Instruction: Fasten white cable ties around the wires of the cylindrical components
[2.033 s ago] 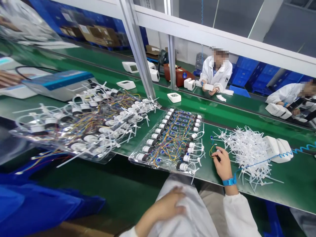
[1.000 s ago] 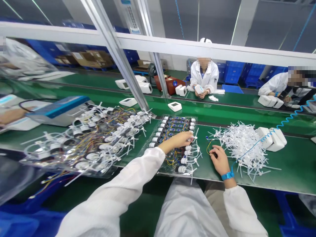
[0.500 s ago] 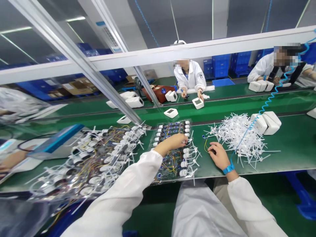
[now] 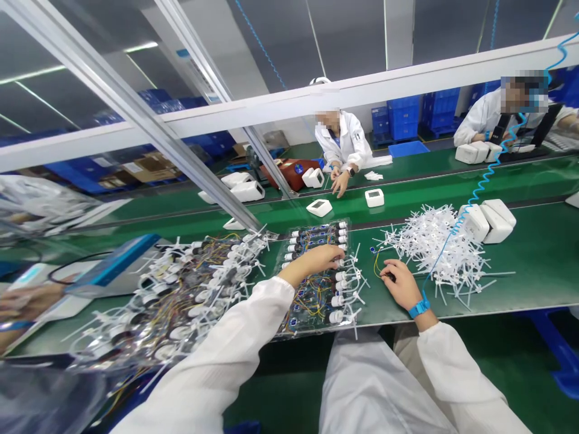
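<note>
My left hand [image 4: 322, 259] reaches over a clear plastic tray [image 4: 281, 333] and has its fingers closed on a white-capped cylindrical part [image 4: 338, 263] in the right-hand row. Other white-capped parts with yellow and dark wires lie in the tray, several with white cable ties [image 4: 358, 296] sticking out at the right. My right hand [image 4: 400, 284], wearing a blue wrist strap [image 4: 418, 308], rests on the green bench, pinching a small dark part [image 4: 389, 276]. Beside it, a yellow wire [image 4: 376, 265] leads toward a little blue board [image 4: 373, 249]. Fingers partly hide both held parts.
A heap of white cable ties [image 4: 441, 247] is right of my right hand, with white housings [image 4: 497, 220] behind. More wired parts [image 4: 181, 295] are piled at left. Across the bench, a co-worker [image 4: 344, 141] stands near white devices [image 4: 374, 198]. A metal post [image 4: 199, 163] slants down at left.
My left hand's fingers have shifted slightly down onto a white-capped part; my right hand stays put. The co-worker opposite has let go of a white device, now lying on the green surface.
</note>
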